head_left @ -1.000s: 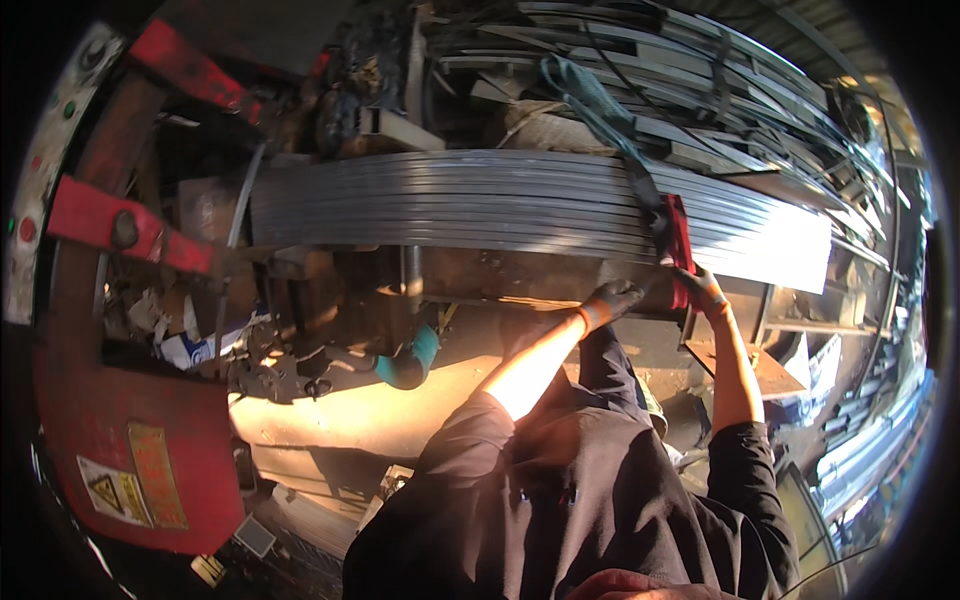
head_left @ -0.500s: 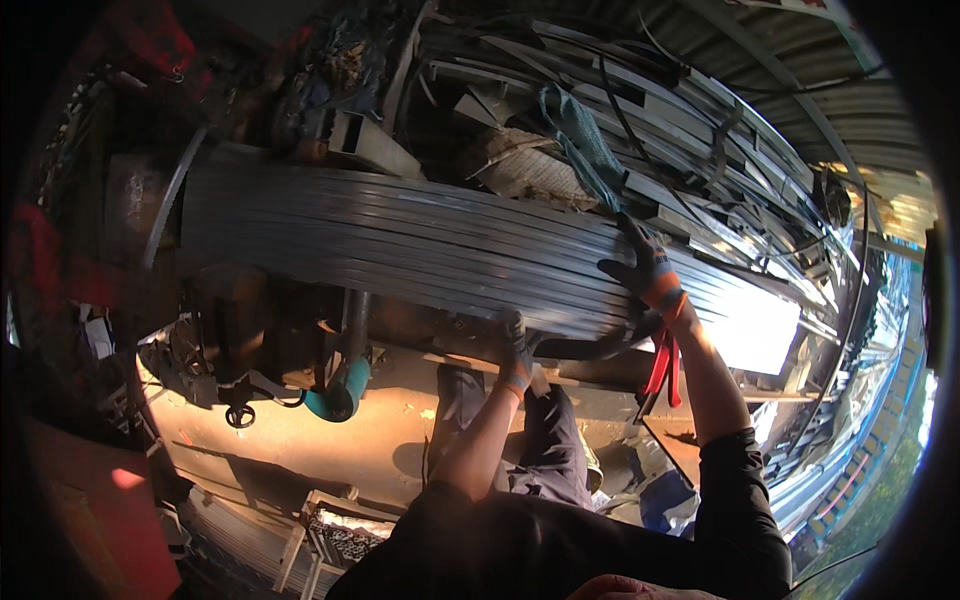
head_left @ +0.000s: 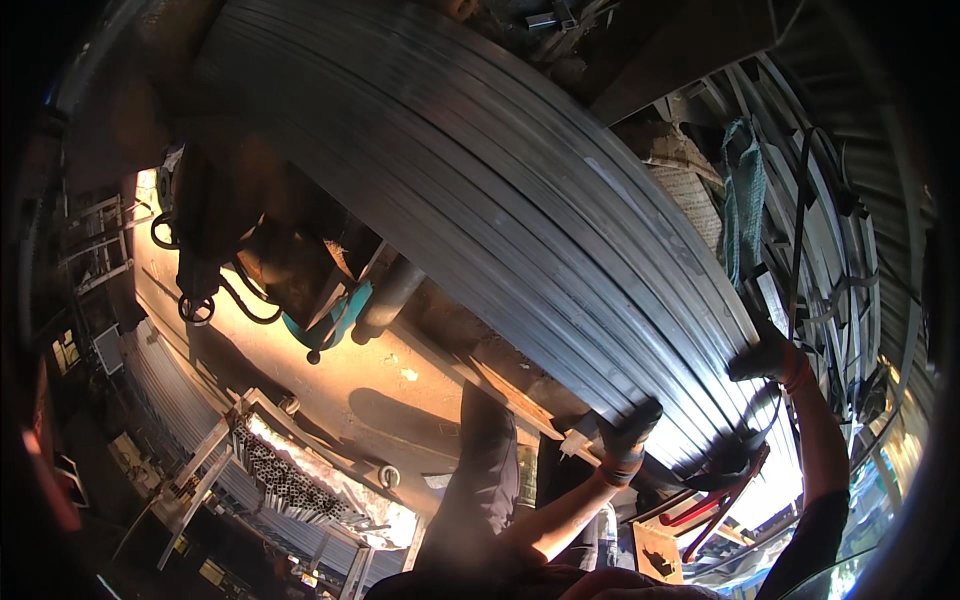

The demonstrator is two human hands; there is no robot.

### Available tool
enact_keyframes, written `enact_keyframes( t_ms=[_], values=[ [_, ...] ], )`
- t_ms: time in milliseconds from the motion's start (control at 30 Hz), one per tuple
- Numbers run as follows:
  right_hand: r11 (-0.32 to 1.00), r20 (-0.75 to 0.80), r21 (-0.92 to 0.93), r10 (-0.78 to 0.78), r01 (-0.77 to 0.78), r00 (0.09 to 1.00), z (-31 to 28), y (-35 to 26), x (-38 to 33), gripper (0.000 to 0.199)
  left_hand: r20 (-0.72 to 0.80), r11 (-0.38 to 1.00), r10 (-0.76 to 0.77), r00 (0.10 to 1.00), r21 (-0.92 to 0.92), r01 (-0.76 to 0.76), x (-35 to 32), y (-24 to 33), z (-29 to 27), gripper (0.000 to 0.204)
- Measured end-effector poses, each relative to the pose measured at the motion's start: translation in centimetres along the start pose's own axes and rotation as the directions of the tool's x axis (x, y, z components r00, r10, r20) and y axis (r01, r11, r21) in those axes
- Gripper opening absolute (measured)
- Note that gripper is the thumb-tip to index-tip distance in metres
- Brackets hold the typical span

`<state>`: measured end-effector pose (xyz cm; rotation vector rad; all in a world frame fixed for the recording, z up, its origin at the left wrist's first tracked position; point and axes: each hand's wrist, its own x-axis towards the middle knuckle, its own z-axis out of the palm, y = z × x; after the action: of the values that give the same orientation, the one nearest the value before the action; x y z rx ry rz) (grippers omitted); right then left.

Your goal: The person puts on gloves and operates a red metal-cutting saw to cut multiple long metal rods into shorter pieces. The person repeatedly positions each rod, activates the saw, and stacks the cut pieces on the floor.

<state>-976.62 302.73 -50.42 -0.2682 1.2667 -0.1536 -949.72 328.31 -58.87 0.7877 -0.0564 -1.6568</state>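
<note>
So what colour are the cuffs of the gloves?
Orange cuffs on dark gloves, on the left hand and right hand; head view.

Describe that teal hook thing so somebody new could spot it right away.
Start at the big bundle of long grey metal strips. Under its middle, above the sunlit floor, hangs a teal curved hook-shaped piece. It is the only bright teal thing among dark machine parts.

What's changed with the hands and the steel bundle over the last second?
The view has swung, so the bundle of long steel strips now runs diagonally and fills the frame. The left hand has moved from beside the right to the bundle's lower edge. The right hand stays gloved on the bundle's far edge. The red-handled tool now hangs below the bundle.
</note>
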Motion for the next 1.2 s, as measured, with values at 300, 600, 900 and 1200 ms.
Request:
enact_keyframes(
  t_ms=[300,600,900,1200],
  values=[
    [0.981,0.035,-0.137,-0.135,0.139,0.990,-0.3,0.8,-0.1,0.064,-0.089,0.950,0.142,0.986,0.294,-0.110,2.3,3.2,4.0,0.029],
    [0.994,0.038,0.029,-0.105,0.103,0.994,0.1,0.5,0.5,0.067,-0.091,0.965,0.121,0.988,0.245,-0.095,2.1,3.1,3.6,0.030],
    [0.978,-0.026,-0.181,-0.106,0.100,0.994,2.7,-2.1,-0.5,0.117,-0.125,0.996,0.090,0.988,-0.006,-0.092,3.0,4.4,4.5,0.028],
    [0.979,-0.055,-0.200,-0.063,0.051,0.996,5.1,-4.9,-0.1,0.118,-0.195,0.990,0.131,0.972,0.079,-0.117,4.8,7.1,5.2,0.023]
  ],
)
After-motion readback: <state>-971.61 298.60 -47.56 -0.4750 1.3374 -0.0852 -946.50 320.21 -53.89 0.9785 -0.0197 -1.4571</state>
